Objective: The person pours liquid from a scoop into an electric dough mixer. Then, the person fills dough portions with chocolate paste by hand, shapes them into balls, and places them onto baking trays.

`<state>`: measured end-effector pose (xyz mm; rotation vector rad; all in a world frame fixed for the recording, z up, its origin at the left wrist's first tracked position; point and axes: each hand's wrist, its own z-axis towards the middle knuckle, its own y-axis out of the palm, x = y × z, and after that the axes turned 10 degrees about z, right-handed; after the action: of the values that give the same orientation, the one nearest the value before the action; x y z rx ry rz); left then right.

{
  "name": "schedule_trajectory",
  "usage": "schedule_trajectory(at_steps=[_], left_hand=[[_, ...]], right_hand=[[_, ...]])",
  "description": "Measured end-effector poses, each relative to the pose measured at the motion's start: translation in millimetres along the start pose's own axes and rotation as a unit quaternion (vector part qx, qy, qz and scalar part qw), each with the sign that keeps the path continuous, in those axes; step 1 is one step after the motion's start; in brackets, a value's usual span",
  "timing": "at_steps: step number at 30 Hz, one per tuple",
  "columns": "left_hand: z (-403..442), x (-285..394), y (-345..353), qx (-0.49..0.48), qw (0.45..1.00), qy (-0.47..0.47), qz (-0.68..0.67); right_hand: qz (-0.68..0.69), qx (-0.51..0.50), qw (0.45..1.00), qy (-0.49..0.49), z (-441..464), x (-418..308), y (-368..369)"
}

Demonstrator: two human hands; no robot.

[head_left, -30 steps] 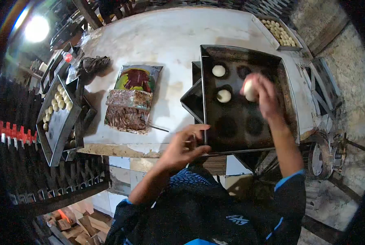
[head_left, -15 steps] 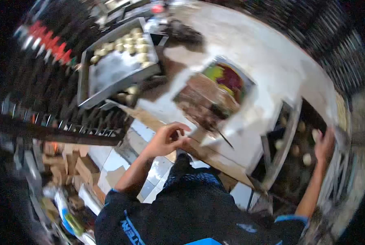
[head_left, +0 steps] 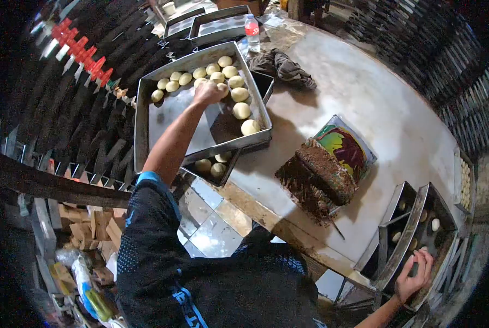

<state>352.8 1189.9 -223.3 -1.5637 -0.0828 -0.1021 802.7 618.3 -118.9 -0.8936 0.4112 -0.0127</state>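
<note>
My left hand (head_left: 208, 92) reaches into the metal tray at the upper left (head_left: 140, 117), its fingers closed among pale dough balls (head_left: 241, 111); what they grip is hidden. At the lower right, my right hand (head_left: 415, 275) is over the dark baking tray (head_left: 426, 191), fingers curled around something I cannot make out. A pale dough ball (head_left: 435, 224) lies in that dark tray above my right hand. Between the two trays lies an open bag of brown filling (head_left: 326, 177), with a thin stick poking out of its lower end.
More dough balls sit in a lower tray (head_left: 203, 166). A bottle (head_left: 252, 34) and dark cloth (head_left: 283, 68) are at the table's back. Further trays (head_left: 220, 25) stand behind. Another tray of dough balls (head_left: 465, 180) is at the far right edge. Cardboard pieces lie at lower left.
The view has turned left. My left hand has moved from the table's front edge into the left tray and closed. My right hand has moved toward the near end of the dark tray.
</note>
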Motion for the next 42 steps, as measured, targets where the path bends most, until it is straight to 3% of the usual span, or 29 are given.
schedule_trajectory(at_steps=[2, 3, 5, 7, 8, 9, 11, 12, 14, 17, 18, 19, 20, 22, 24, 25, 28, 29, 30, 31, 32, 33, 34, 36, 37, 38, 40, 41, 42], left_hand=[[-3, 18, -4, 0.006, 0.992, 0.114, 0.055], [-44, 43, -35, 0.077, 0.989, 0.13, 0.006], [-108, 69, -60, 0.155, 0.938, 0.265, -0.159], [-183, 109, -71, 0.092, 0.869, 0.309, -0.375], [-233, 135, -88, 0.069, 0.831, 0.351, -0.427], [-270, 155, -83, 0.135, 0.828, 0.382, -0.388], [-343, 189, -93, -0.013, 0.822, 0.413, -0.392], [-360, 206, -56, -0.079, 0.806, 0.437, -0.391], [-401, 231, -67, -0.091, 0.772, 0.505, -0.376], [-433, 241, -45, -0.035, 0.779, 0.447, -0.439], [-439, 238, -32, -0.15, 0.741, 0.379, -0.534], [-447, 236, -21, -0.263, 0.681, 0.297, -0.615], [-457, 240, -34, -0.251, 0.697, 0.272, -0.614], [-471, 238, -31, -0.135, 0.764, 0.256, -0.577], [-493, 235, -43, -0.119, 0.765, 0.232, -0.589], [-500, 228, -35, 0.013, 0.781, 0.342, -0.523], [-531, 204, -23, 0.106, 0.787, 0.326, -0.513], [-531, 194, -30, 0.111, 0.784, 0.33, -0.513], [-531, 183, -39, 0.085, 0.748, 0.318, -0.577], [-530, 169, -44, 0.056, 0.708, 0.303, -0.636], [-523, 145, -24, 0.031, 0.75, 0.35, -0.56], [-522, 124, -23, -0.001, 0.791, 0.286, -0.54], [-523, 102, -24, -0.036, 0.828, 0.218, -0.515], [-521, 63, -22, 0.014, 0.857, 0.185, -0.481], [-521, 41, -22, -0.074, 0.825, 0.133, -0.544], [-518, 22, -23, -0.164, 0.782, 0.075, -0.597], [-520, 8, -5, -0.21, 0.573, -0.085, -0.788], [-518, -1, 28, -0.217, 0.611, -0.018, -0.761], [-526, 7, 25, -0.253, 0.631, -0.016, -0.733]], right_hand=[[0.047, -0.018, 0.999, -0.021, 5, -2, -4], [0.046, -0.004, 0.999, -0.027, 7, -11, -1], [0.177, 0.022, 0.984, -0.004, -3, -23, 19], [0.329, 0.025, 0.944, -0.003, -21, -28, 63], [0.412, 0.017, 0.911, 0.006, -31, -28, 86], [0.466, -0.044, 0.882, 0.064, -23, -50, 96], [0.549, -0.129, 0.814, 0.136, -9, -85, 107], [0.583, -0.152, 0.783, 0.154, -8, -88, 107], [0.559, -0.201, 0.792, 0.143, -10, -69, 96], [0.553, -0.044, 0.823, 0.125, -14, -58, 73], [0.553, -0.042, 0.823, 0.125, -15, -55, 71], [0.504, -0.051, 0.862, -0.008, -17, -54, 68], [0.443, -0.059, 0.883, -0.142, -21, -55, 64], [0.464, -0.041, 0.879, -0.1, -38, -71, 56], [0.608, 0.074, 0.789, 0.043, -48, -84, 52], [0.582, 0.08, 0.808, 0.044, -58, -88, 63], [0.505, 0.132, 0.852, 0.037, -81, -117, 66], [0.518, 0.175, 0.834, 0.075, -85, -137, 70], [0.519, 0.178, 0.833, 0.07, -91, -151, 79], [0.565, 0.115, 0.812, 0.093, -101, -162, 95], [0.607, 0.048, 0.784, 0.116, -109, -174, 117], [0.737, 0.05, 0.552, 0.386, -112, -191, 153], [0.542, -0.046, 0.82, 0.175, -116, -201, 162], [0.475, -0.116, 0.872, 0.0, -109, -232, 166], [0.476, -0.082, 0.875, -0.027, -111, -243, 174], [0.474, -0.049, 0.878, -0.05, -116, -250, 187], [0.606, -0.044, 0.793, 0.043, -136, -253, 222], [0.538, -0.016, 0.843, 0.02, -137, -260, 210], [0.462, 0.007, 0.887, -0.007, -134, -267, 194]])
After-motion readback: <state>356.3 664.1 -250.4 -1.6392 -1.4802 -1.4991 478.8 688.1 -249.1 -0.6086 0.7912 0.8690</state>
